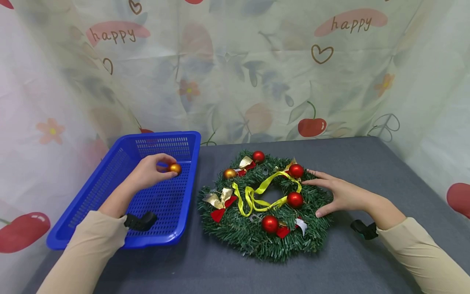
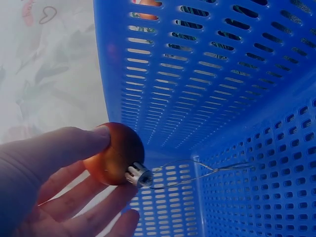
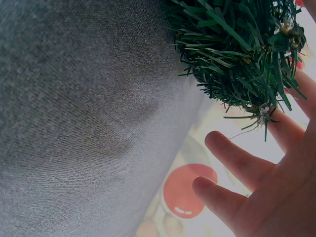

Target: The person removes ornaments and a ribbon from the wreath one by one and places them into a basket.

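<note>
My left hand point(image 1: 151, 172) pinches a gold ball ornament point(image 1: 175, 168) over the blue basket point(image 1: 197, 179). In the left wrist view the ball point(image 2: 116, 154) sits between thumb and fingers of the hand point(image 2: 64, 173), its silver cap and wire loop hanging free. A green wreath point(image 1: 253, 241) lies flat on the table, bearing red balls, one gold ball point(image 1: 230, 173), bows and a loose yellow ribbon point(image 1: 261, 188). My right hand point(image 1: 345, 194), fingers spread, is at the wreath's right edge. The right wrist view shows that hand point(image 3: 281, 177) beside the greenery point(image 3: 237, 54).
The basket stands left of the wreath on a dark grey tabletop point(image 1: 352, 159). A patterned curtain point(image 1: 227, 81) hangs behind and at both sides. Black wrist cameras point(image 1: 141, 221) are strapped to both wrists.
</note>
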Demonstrator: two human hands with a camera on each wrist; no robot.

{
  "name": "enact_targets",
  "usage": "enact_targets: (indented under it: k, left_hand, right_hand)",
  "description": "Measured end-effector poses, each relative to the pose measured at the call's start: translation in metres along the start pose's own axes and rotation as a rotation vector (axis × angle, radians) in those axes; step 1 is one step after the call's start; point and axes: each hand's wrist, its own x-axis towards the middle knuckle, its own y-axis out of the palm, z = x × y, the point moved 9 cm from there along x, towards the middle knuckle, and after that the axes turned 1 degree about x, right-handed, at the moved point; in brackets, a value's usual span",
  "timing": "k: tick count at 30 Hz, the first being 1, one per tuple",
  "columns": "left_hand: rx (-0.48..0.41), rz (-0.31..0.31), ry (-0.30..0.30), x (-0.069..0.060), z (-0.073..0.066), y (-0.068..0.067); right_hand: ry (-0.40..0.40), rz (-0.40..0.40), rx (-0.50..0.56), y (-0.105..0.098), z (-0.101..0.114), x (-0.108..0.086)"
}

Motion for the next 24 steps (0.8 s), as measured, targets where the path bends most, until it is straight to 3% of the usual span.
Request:
enact_targets:
  k: [17,24]
  left_hand:
    - [0.052,0.043,-0.019,-0.0027,0.0004,0.0034]
    - [0.062,0.028,-0.002,-0.0054,-0.0047,0.0003]
  right_hand:
    - [0.005,0.005,0.004,0.0,0.0,0.0004]
    - [0.005,0.004,0.002,0.0006,-0.0007,0.0007]
